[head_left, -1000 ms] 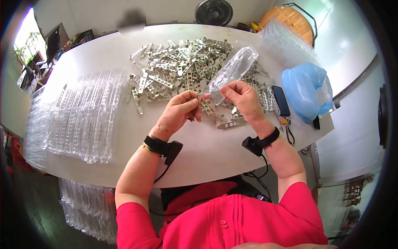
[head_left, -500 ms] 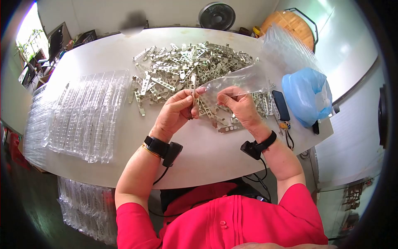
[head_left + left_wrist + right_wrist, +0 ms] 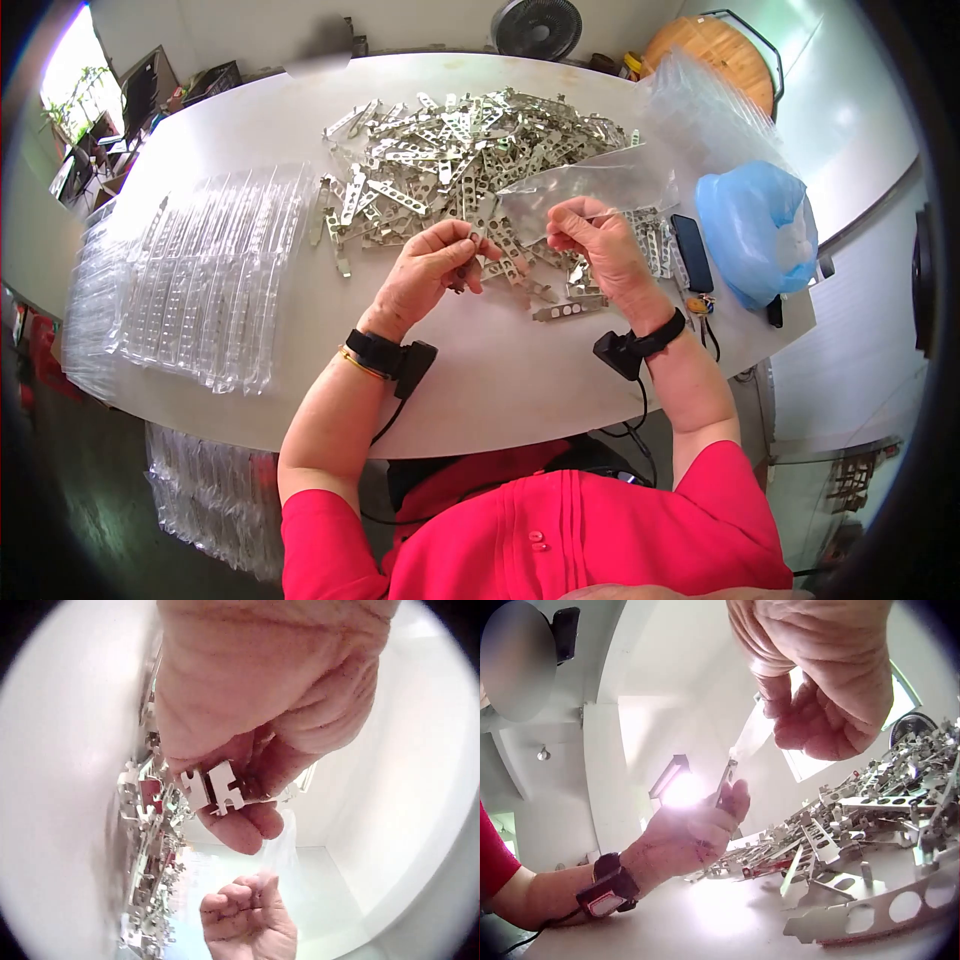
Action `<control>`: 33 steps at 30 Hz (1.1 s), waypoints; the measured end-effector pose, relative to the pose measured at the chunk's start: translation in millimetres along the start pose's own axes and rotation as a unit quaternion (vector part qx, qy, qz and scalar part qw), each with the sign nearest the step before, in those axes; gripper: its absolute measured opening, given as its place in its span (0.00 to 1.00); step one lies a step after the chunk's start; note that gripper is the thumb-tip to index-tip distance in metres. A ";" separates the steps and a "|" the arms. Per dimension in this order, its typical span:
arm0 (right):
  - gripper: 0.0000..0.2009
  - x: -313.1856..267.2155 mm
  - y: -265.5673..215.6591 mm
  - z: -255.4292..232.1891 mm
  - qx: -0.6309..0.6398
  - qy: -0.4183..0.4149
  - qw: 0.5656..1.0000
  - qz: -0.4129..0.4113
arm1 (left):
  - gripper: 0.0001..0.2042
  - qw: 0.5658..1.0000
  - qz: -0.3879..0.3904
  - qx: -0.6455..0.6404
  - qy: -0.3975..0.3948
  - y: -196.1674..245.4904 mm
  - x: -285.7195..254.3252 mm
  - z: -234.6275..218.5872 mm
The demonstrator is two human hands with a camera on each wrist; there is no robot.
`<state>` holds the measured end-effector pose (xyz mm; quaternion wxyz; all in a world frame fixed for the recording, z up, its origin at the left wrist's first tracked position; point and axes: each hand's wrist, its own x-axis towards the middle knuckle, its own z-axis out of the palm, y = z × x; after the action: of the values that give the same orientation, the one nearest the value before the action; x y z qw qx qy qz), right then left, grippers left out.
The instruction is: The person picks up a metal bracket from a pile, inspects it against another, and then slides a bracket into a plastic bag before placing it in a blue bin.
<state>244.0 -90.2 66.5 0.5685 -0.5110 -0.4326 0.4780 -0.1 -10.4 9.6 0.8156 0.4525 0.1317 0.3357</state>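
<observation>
In the head view my left hand (image 3: 425, 275) is at the near edge of a heap of perforated metal brackets (image 3: 450, 150). It grips metal brackets (image 3: 223, 787), whose notched, bent ends stick out between thumb and fingers in the left wrist view. To the right, my right hand (image 3: 608, 258) pinches the edge of a clear plastic bag (image 3: 610, 182), which stretches out over the heap. The right wrist view shows a bracket (image 3: 726, 780) standing up from the left hand, with its tip close to the bag's end.
Clear plastic sleeves filled with brackets (image 3: 200, 290) are stacked at the left. A blue plastic bag (image 3: 750, 230), a phone (image 3: 690, 252) and keys (image 3: 700, 305) lie at the right. Behind them is a pile of clear bags (image 3: 705, 105). A loose bracket (image 3: 570, 310) lies near the hands.
The plastic bag has swung from pointing up and away to lying out toward the right. My right hand has shifted slightly right, while the left has stayed nearly in place, gripping the brackets.
</observation>
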 end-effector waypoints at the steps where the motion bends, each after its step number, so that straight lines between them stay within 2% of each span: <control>1: 0.10 1.4 0.5 -2.2 -0.005 -0.002 1.000 -0.001 | 0.06 0.999 -0.015 0.048 0.011 0.8 -1.2 3.7; 3: 0.11 2.6 1.3 -5.8 -0.010 -0.005 1.000 0.000 | 0.07 0.993 -0.035 0.110 0.021 1.7 -2.5 10.8; 12: 0.10 3.8 0.6 -7.5 -0.030 -0.012 0.999 0.004 | 0.07 0.993 -0.037 0.113 0.004 -1.4 -2.1 9.0; 16: 0.08 1.2 -2.3 -3.0 -0.082 -0.048 0.996 -0.006 | 0.09 0.988 -0.048 0.145 -0.009 -0.9 -1.8 9.7; 21: 0.08 -0.5 -0.1 0.9 -0.103 -0.084 0.991 0.015 | 0.18 0.979 -0.057 0.195 -0.010 5.0 -4.0 18.7; 23: 0.08 -0.9 0.3 2.7 -0.141 -0.108 0.984 0.031 | 0.19 0.980 -0.053 0.192 -0.012 3.1 -4.1 19.1; 27: 0.08 -5.0 -2.3 7.5 -0.135 -0.133 0.981 0.042 | 0.20 0.977 -0.055 0.205 -0.027 6.7 -5.8 22.7; 29: 0.07 -4.4 -3.6 7.4 -0.207 -0.189 0.958 0.064 | 0.19 0.977 -0.055 0.204 -0.034 4.6 -6.0 23.8; 33: 0.08 -6.8 5.7 10.3 -0.208 -0.205 0.952 0.092 | 0.13 0.976 -0.070 0.198 -0.057 -4.0 -2.4 18.6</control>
<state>232.2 -95.0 61.8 0.3024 -0.5467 -0.5805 0.5222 9.4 -25.5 16.4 0.7372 0.6133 0.1806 0.2186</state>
